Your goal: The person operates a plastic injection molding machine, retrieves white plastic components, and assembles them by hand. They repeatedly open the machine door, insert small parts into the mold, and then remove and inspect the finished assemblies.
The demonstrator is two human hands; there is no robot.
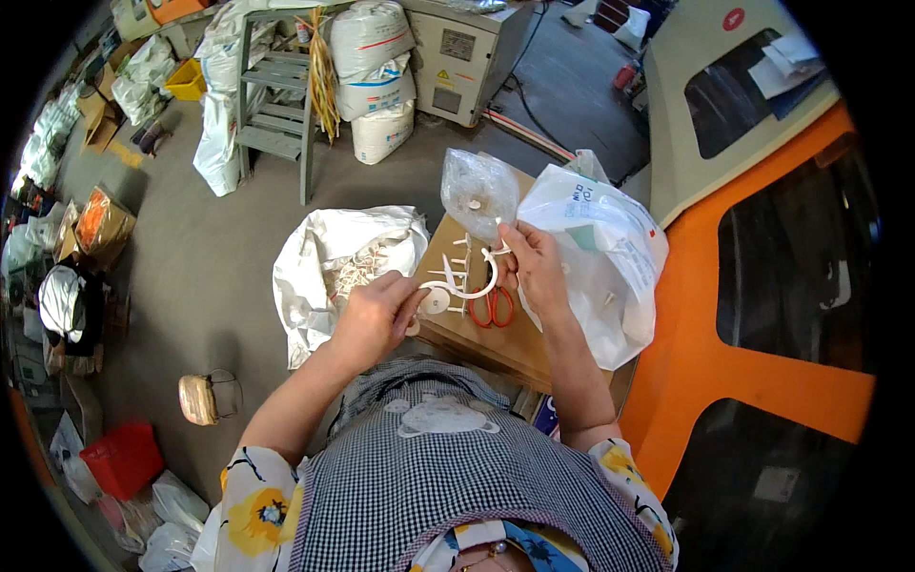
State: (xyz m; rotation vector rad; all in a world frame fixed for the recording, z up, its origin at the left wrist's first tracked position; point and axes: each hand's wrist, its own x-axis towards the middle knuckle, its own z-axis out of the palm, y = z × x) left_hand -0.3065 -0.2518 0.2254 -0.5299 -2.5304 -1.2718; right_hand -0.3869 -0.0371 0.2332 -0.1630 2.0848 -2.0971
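Visibly, in the head view, a thin white curved plastic piece [494,277] spans both hands above a brown cardboard surface [522,347] bearing red-handled scissors [492,311]. Judged light, fairly stiff, smooth, possibly snappable along its arc; best held near the ends. Left hand [377,310]: grip pinched on its left end. Right hand [536,264]: fingers together by its upper right end, exact contact unclear.

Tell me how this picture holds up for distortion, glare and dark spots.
Head view: black corners, with the orange machine bending toward the right rim; head view: the machine's windows are dark, hiding detail inside; head view: glints on the clear bag; head view: left hand, right hand and curved white part fairly clear.
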